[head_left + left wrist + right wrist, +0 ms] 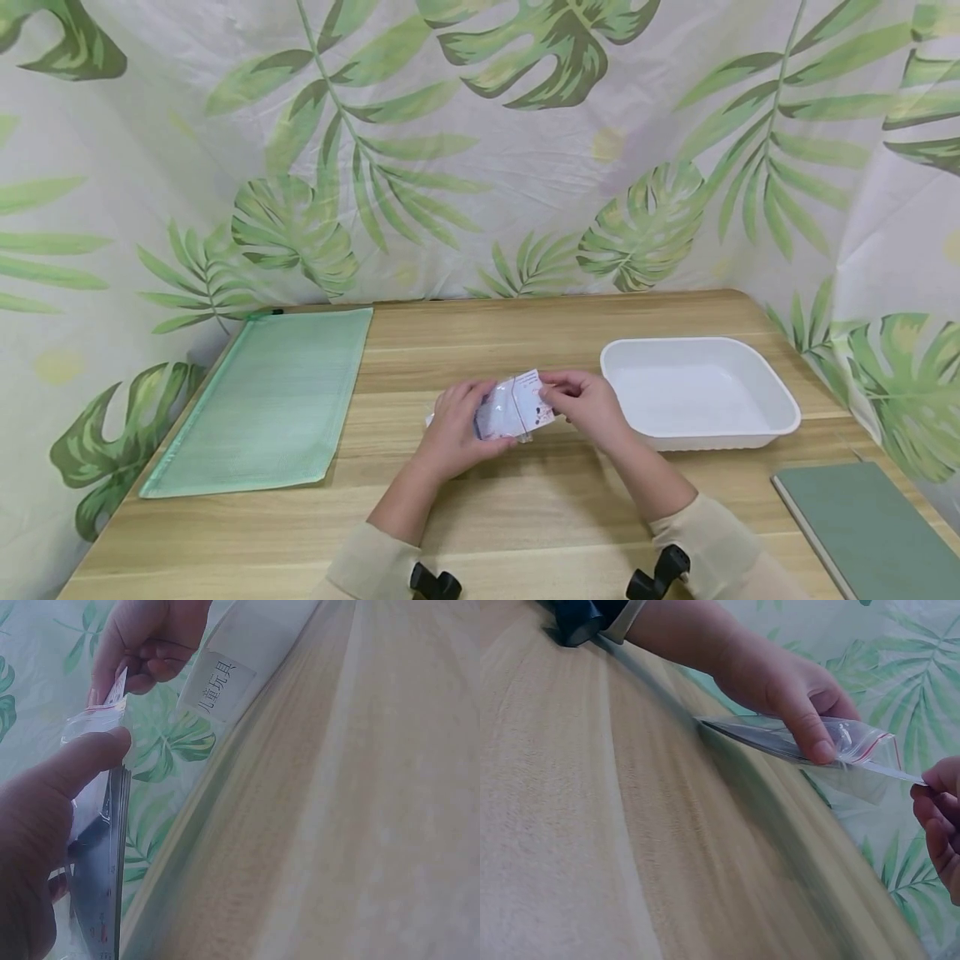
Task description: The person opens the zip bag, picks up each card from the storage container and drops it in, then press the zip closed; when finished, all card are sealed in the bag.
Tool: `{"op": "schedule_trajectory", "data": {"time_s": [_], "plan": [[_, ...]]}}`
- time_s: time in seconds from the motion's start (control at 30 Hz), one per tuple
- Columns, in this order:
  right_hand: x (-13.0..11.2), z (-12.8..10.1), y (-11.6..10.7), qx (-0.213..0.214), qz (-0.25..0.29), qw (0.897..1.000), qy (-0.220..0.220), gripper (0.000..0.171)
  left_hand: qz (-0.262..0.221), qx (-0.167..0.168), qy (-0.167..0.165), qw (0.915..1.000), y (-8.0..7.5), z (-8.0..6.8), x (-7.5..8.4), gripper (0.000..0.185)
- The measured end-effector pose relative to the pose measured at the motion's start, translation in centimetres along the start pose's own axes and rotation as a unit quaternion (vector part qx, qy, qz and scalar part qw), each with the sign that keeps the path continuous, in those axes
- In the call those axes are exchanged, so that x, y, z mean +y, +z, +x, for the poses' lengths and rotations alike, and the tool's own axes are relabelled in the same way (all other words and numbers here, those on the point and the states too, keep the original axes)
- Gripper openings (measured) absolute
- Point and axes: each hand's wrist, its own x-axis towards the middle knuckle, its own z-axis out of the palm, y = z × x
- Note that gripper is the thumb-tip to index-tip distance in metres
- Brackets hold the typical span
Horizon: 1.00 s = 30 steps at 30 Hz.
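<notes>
My left hand (459,427) grips a clear zip bag (844,741) with a red line along its mouth, thumb on one face and fingers behind. Inside the bag lies a thin stack of cards (96,881), seen edge-on in the left wrist view. A white printed card (534,402) sticks out of the bag's mouth. Its outer end is pinched between the thumb and fingers of my right hand (588,408). The card's other end is inside the bag. Both hands are over the middle of the wooden table (555,517).
To the right stands a white plastic tray (701,443), with a paper label (217,686) on its side. A green mesh zip pouch (262,400) lies flat at the left. Near the right edge is a green notebook (873,525). A leaf-print cloth (525,167) hangs behind the table.
</notes>
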Motion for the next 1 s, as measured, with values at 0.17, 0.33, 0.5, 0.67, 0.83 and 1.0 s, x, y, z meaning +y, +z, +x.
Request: {"op": "schedule_trajectory", "data": {"time_s": [0.17, 0.33, 0.5, 0.67, 0.83, 1.0], "plan": [[0.7, 0.0, 0.5, -0.051, 0.000, 0.999, -0.009, 0.034, -0.001, 0.004, 0.004, 1.0000, 0.1, 0.0, -0.1, 0.082], [1.0, -0.1, 1.3, -0.069, -0.005, 0.998, -0.004, 0.032, -0.008, 0.008, 0.005, 0.9999, 0.1, -0.1, 0.0, 0.081], [1.5, 0.0, 2.2, -0.075, -0.010, 0.997, -0.015, 0.029, -0.011, 0.010, 0.007, 0.9999, 0.1, 0.0, 0.0, 0.081], [1.6, -0.1, 2.8, -0.075, -0.030, 0.997, -0.013, 0.027, -0.008, 0.008, 0.005, 0.9999, 0.0, 0.0, 0.2, 0.080], [1.6, -0.1, 3.0, -0.082, -0.033, 0.996, -0.026, 0.028, -0.010, 0.006, -0.002, 0.9999, 0.0, 0.0, 0.3, 0.080], [1.5, -0.3, 2.8, -0.083, -0.025, 0.996, -0.025, 0.025, -0.003, 0.012, -0.004, 0.9999, 0.0, 0.0, 0.2, 0.083]]}}
